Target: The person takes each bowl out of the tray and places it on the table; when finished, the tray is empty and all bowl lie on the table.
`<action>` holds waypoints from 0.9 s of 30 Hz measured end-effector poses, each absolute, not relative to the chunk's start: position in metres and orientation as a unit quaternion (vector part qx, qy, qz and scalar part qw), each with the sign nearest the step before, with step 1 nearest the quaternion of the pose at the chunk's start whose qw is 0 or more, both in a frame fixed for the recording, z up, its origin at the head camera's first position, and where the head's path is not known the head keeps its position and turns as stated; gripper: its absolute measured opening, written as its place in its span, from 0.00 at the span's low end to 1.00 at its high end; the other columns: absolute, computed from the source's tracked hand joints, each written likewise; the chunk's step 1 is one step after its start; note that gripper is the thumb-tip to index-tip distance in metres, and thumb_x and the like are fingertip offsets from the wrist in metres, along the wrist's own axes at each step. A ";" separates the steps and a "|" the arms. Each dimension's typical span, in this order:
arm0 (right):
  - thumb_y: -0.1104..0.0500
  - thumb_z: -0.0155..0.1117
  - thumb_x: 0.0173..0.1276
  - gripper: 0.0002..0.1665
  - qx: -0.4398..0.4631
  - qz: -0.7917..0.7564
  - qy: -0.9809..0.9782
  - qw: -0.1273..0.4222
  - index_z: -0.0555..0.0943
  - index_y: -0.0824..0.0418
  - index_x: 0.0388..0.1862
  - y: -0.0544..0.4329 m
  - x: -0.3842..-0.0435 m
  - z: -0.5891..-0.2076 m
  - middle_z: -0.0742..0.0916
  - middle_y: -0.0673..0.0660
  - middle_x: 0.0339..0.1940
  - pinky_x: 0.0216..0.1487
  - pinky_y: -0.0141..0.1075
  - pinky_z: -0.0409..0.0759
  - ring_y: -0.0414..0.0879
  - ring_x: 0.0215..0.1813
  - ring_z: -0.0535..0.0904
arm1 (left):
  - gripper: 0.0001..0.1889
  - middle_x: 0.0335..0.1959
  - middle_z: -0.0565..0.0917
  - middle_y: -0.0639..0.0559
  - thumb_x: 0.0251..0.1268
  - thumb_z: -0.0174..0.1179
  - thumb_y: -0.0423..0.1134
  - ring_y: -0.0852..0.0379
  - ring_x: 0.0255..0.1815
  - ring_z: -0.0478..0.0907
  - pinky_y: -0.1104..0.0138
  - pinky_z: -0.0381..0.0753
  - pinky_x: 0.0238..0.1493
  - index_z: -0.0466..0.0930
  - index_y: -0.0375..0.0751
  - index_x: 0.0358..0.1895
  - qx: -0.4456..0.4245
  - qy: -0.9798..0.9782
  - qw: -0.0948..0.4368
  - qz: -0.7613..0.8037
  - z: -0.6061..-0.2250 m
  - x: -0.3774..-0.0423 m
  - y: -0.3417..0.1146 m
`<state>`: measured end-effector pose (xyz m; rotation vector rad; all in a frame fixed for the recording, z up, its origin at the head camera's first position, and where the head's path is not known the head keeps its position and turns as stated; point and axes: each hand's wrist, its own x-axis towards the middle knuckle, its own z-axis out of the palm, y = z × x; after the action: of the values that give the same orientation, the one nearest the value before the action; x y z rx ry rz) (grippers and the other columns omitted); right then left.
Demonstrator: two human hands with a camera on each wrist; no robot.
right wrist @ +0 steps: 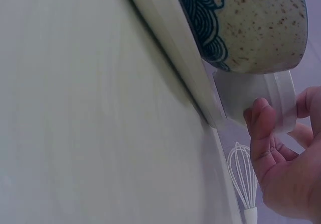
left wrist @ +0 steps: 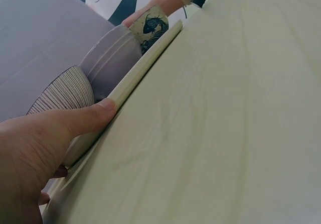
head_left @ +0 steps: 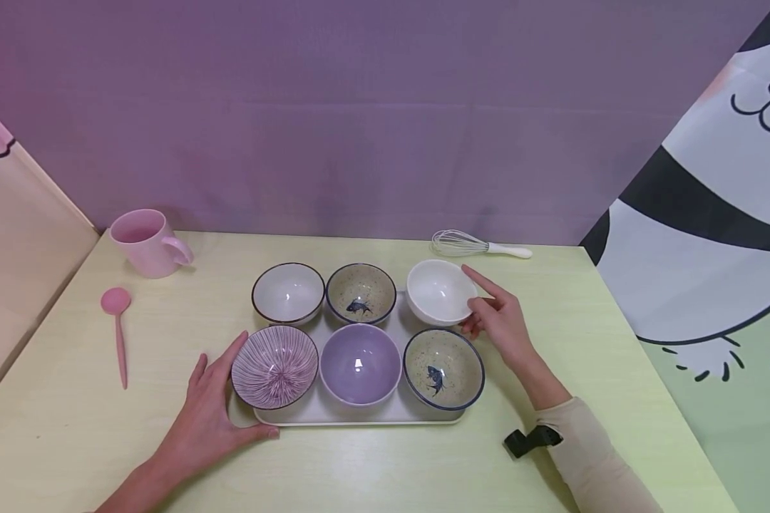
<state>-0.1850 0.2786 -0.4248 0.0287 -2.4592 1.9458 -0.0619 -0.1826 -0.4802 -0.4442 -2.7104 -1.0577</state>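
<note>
In the head view my left hand (head_left: 208, 410) spreads at the near-left corner of a white tray (head_left: 366, 415). Its thumb rests along the front rim, and the fingers reach up beside a purple-striped bowl (head_left: 275, 367). My right hand (head_left: 502, 322) is at the far-right corner, holding a white bowl (head_left: 439, 291) by its right side. The index finger lies at that bowl's rim. In the right wrist view, fingertips (right wrist: 262, 111) press the bowl's outer wall. A lavender bowl (head_left: 361, 365) and a speckled fish bowl (head_left: 444, 369) complete the front row.
Behind stand a dark-rimmed white bowl (head_left: 289, 293) and another fish bowl (head_left: 361, 293). A white-handled whisk (head_left: 471, 244) lies near the back edge. A pink mug (head_left: 144, 244) and a pink spoon (head_left: 119, 335) are at the left. A purple backdrop (head_left: 359, 128) rises behind the table.
</note>
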 end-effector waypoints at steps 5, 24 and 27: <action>0.69 0.53 0.81 0.36 -0.003 0.626 -0.780 0.008 0.73 0.55 0.86 0.285 -0.183 -0.421 0.88 0.52 0.21 0.24 0.29 0.85 0.41 0.22 0.84 | 0.80 0.83 0.70 0.32 0.34 0.95 0.54 0.29 0.81 0.67 0.49 0.35 0.94 0.48 0.47 0.92 -0.148 -0.916 0.097 -0.361 -0.480 -0.062 -0.182; 0.67 0.53 0.83 0.34 -0.034 0.654 -0.755 0.045 0.71 0.60 0.86 0.336 -0.172 -0.418 0.89 0.51 0.22 0.23 0.27 0.84 0.41 0.22 0.83 | 0.80 0.83 0.69 0.31 0.34 0.95 0.55 0.29 0.81 0.67 0.49 0.35 0.94 0.49 0.47 0.92 -0.146 -0.915 0.097 -0.363 -0.480 -0.062 -0.181; 0.67 0.53 0.84 0.35 -0.040 0.653 -0.754 0.049 0.70 0.60 0.87 0.347 -0.170 -0.420 0.89 0.51 0.22 0.23 0.28 0.84 0.41 0.22 0.83 | 0.80 0.83 0.69 0.31 0.34 0.95 0.55 0.29 0.81 0.67 0.50 0.35 0.94 0.48 0.47 0.92 -0.147 -0.915 0.098 -0.363 -0.480 -0.062 -0.182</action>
<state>-0.1700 0.3470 -0.4197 -0.1232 -2.2986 1.9901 -0.0618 -0.1817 -0.4803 -0.4342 -2.7085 -1.0731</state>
